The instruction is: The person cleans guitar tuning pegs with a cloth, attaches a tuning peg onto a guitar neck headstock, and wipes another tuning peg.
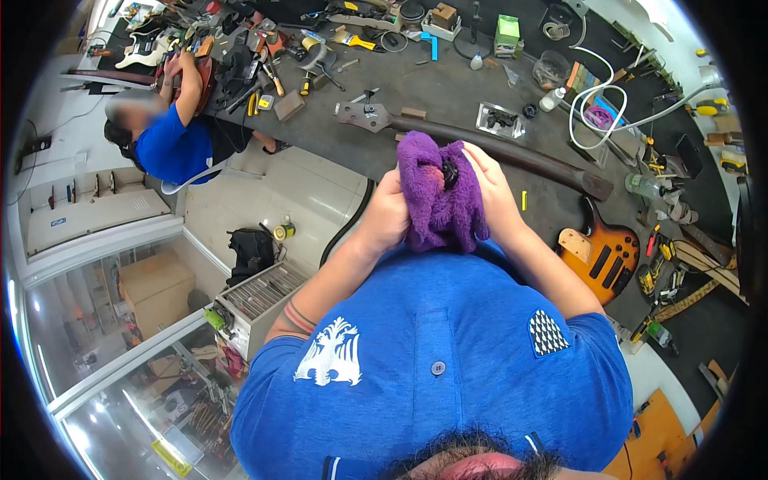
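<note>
Dark workbench (460, 88) spreads beyond the fingers in the head view, crowded with tools (356, 40); far off to their left, a co-worker (172, 148) is at the same bench. The left hand (386, 214) and right hand (494, 192) grip opposite sides of a bunched purple cloth (440, 216), which lies directly between them, its long axis running away from the wearer. A small dark object (450, 172) shows in its fold, nearer the right fingers than the left. Both sets of fingers press into the fabric; most tips are hidden, so whether any pinch the dark object I cannot tell. Beyond the fingers, a long instrument neck (552, 166) lies crosswise, headstock (366, 117) leftward; well right of the right hand is a sunburst guitar body (620, 248).
</note>
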A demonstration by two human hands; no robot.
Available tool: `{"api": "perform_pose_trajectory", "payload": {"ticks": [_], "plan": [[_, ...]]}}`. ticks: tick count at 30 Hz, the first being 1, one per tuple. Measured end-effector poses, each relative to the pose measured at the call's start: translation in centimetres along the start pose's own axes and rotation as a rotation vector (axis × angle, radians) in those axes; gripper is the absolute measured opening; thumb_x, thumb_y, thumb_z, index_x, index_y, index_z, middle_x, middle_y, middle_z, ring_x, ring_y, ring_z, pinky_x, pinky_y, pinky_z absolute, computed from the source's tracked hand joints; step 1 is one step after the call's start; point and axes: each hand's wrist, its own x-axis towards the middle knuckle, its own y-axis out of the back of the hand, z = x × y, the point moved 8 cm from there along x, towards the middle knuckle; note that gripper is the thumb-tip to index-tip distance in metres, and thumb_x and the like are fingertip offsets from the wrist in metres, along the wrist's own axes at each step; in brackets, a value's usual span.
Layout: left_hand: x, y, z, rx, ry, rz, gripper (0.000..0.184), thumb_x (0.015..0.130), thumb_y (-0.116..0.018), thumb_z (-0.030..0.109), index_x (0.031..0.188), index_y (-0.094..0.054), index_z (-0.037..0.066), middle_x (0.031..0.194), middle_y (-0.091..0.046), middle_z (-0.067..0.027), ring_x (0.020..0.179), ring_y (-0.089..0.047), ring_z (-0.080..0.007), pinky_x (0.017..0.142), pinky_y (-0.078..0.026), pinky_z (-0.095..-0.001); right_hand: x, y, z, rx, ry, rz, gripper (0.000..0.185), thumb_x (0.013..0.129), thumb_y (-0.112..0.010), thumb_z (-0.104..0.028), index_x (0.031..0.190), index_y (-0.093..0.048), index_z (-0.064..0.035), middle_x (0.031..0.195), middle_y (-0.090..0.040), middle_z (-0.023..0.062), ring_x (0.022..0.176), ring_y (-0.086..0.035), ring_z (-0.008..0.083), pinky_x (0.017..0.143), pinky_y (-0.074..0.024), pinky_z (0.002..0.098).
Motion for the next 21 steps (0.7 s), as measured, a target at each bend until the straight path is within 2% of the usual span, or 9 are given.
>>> {"api": "perform_pose_trajectory", "payload": {"ticks": [3, 6, 7, 10, 11, 14, 18, 19, 21], "plan": [[0.1, 0.0, 0.6, 0.029, -0.061, -0.003, 0.026, 0.1, -0.066, 0.003, 0.127, -0.067, 0.002, 0.115, -0.073, -0.0078, 0.106, -0.07, -0.0154, 0.096, -0.058, -0.032, 0.7, 0.0, 0.5, 0.276, -0.111, -0.06, 0.023, 0.113, -0.052, -0.021, 0.118, -0.065, -0.0028, 0.102, -0.068, 0.0002, 0.086, -0.062, 0.0046, 0.078, -0.0531, 0.0242], [0.2, -0.4, 2.5, 0.081, -0.107, 0.034, 0.027, 0.098, -0.068, 0.001, 0.126, -0.068, 0.001, 0.115, -0.073, -0.0076, 0.105, -0.07, -0.0156, 0.095, -0.058, -0.0318, 0.1, -0.2, -0.1, 0.471, -0.219, -0.051, 0.022, 0.112, -0.053, -0.02, 0.122, -0.064, -0.0035, 0.105, -0.069, 0.0007, 0.089, -0.065, 0.0056, 0.08, -0.0551, 0.0246], [0.3, -0.5, 2.9, 0.06, -0.098, 0.027, 0.028, 0.098, -0.069, 0.001, 0.126, -0.068, 0.001, 0.115, -0.073, -0.0076, 0.105, -0.07, -0.0157, 0.095, -0.058, -0.0319, 0.0, -0.3, -0.3, 0.472, -0.194, -0.084, 0.022, 0.111, -0.056, -0.02, 0.125, -0.062, -0.0043, 0.108, -0.07, 0.0002, 0.093, -0.067, 0.0067, 0.082, -0.0558, 0.0243], [0.3, -0.1, 3.0, 0.039, -0.07, -0.014, 0.032, 0.097, -0.07, 0.001, 0.129, -0.068, 0.0, 0.117, -0.074, -0.0078, 0.105, -0.071, -0.0158, 0.095, -0.058, -0.0322, -0.5, -0.2, -0.8, 0.366, -0.158, -0.222, 0.026, 0.108, -0.06, -0.021, 0.128, -0.06, -0.005, 0.114, -0.068, 0.0007, 0.102, -0.066, 0.0088, 0.09, -0.0553, 0.0271], [0.2, 0.1, 3.0, 0.04, -0.059, -0.03, 0.033, 0.097, -0.07, 0.001, 0.13, -0.067, 0.001, 0.118, -0.074, -0.0079, 0.105, -0.071, -0.0157, 0.095, -0.059, -0.0322, -0.7, -0.4, -1.2, 0.329, -0.147, -0.258, 0.029, 0.106, -0.063, -0.021, 0.131, -0.058, -0.0056, 0.119, -0.066, 0.0012, 0.112, -0.063, 0.0102, 0.1, -0.0513, 0.0302], [0.2, -0.5, 3.6, 0.125, -0.022, -0.071, 0.036, 0.096, -0.07, 0.0, 0.132, -0.067, 0.001, 0.12, -0.073, -0.0081, 0.107, -0.07, -0.0147, 0.096, -0.058, -0.032, -1.0, -0.8, -1.7, 0.072, -0.05, -0.308, 0.029, 0.106, -0.062, -0.02, 0.13, -0.057, -0.0054, 0.121, -0.064, 0.0015, 0.117, -0.059, 0.0104, 0.107, -0.0462, 0.032], [0.3, -0.8, 4.0, 0.121, -0.024, -0.02, 0.038, 0.096, -0.068, -0.001, 0.134, -0.066, 0.001, 0.121, -0.073, -0.008, 0.108, -0.07, -0.0139, 0.097, -0.057, -0.0319, -1.2, -0.9, -0.9, 0.098, -0.015, -0.38, 0.023, 0.106, -0.062, -0.018, 0.124, -0.059, -0.0047, 0.11, -0.061, -0.0019, 0.107, -0.056, 0.0077, 0.101, -0.0455, 0.0291], [0.2, -1.0, 4.0, 0.133, -0.035, 0.002, 0.038, 0.096, -0.068, -0.001, 0.134, -0.066, 0.001, 0.122, -0.073, -0.008, 0.108, -0.07, -0.0137, 0.097, -0.057, -0.0317, -1.1, -1.0, -1.1, 0.071, 0.016, -0.361, 0.018, 0.105, -0.062, -0.015, 0.12, -0.06, -0.0044, 0.106, -0.059, -0.0028, 0.102, -0.055, 0.0061, 0.096, -0.0462, 0.0271], [0.1, -1.2, 3.8, 0.148, -0.056, 0.036, 0.037, 0.099, -0.063, 0.0, 0.136, -0.064, 0.001, 0.121, -0.073, -0.0076, 0.108, -0.07, -0.0141, 0.098, -0.056, -0.0307, -1.2, -1.1, -2.0, -0.04, 0.018, -0.325, 0.016, 0.105, -0.061, -0.013, 0.118, -0.061, -0.0042, 0.105, -0.06, -0.0031, 0.099, -0.055, 0.0051, 0.093, -0.0469, 0.0258]]}}
